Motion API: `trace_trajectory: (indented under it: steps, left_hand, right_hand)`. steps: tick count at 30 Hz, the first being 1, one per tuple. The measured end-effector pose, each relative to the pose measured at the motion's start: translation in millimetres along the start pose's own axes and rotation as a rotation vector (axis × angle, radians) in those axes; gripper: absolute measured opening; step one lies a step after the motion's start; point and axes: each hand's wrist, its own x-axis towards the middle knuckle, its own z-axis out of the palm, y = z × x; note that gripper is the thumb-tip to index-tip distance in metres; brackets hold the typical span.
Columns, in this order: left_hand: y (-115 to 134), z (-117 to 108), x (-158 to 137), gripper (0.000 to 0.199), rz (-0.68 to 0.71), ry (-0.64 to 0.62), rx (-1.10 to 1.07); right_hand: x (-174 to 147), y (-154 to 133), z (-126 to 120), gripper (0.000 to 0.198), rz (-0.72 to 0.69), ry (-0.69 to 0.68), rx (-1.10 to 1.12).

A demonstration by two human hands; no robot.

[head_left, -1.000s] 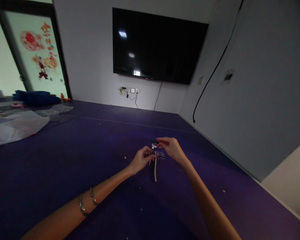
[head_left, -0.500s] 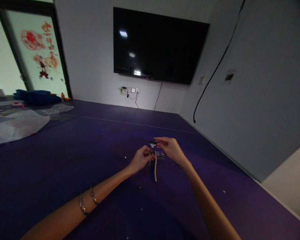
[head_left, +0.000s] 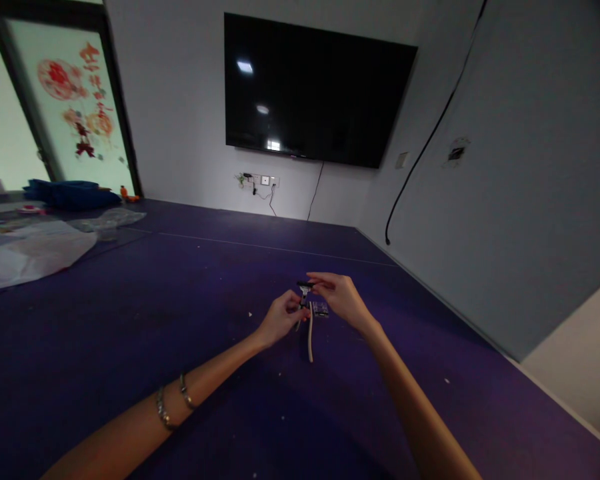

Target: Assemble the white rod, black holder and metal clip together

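Note:
Between my two hands is a razor [head_left: 305, 291] with a dark, wide head at the top and a silvery neck. Its handle runs down into my left hand [head_left: 283, 319], whose thumb and fingers are closed round it. From the right, my right hand [head_left: 339, 297] pinches the end of the razor's head, index finger stretched along the top. Just below the hands, a thin cream-coloured strip [head_left: 311, 343] lies lengthwise on the purple surface [head_left: 205, 373]. A small dark, patterned packet [head_left: 321, 309] sits behind the strip, under my right hand. The razor's lower end is partly hidden by my fingers.
Clear plastic sheeting [head_left: 40, 253] and a blue cloth bundle [head_left: 70, 193] lie at the far left, with a small orange item [head_left: 125, 193] beside them. A television [head_left: 315, 93] hangs on the back wall. A black cable [head_left: 430, 140] dangles along the right wall.
The view has shifted very slightly. Both hands keep nearly the same grip on the razor; the strip and packet stay in place.

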Motion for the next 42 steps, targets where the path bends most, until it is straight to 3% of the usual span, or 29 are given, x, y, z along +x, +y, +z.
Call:
trace_trajectory:
  steps: [21, 42]
  left_hand:
    - [-0.7, -0.9, 0.4, 0.032, -0.006, 0.016, -0.006]
    - [-0.6, 2.3, 0.6, 0.03, -0.027, 0.055, -0.004]
  right_hand:
    - [-0.4, 1.0, 1.6, 0.037, 0.0, 0.006, -0.009]
    - [-2.8, -6.6, 0.6, 0.041, -0.087, -0.026, -0.083]
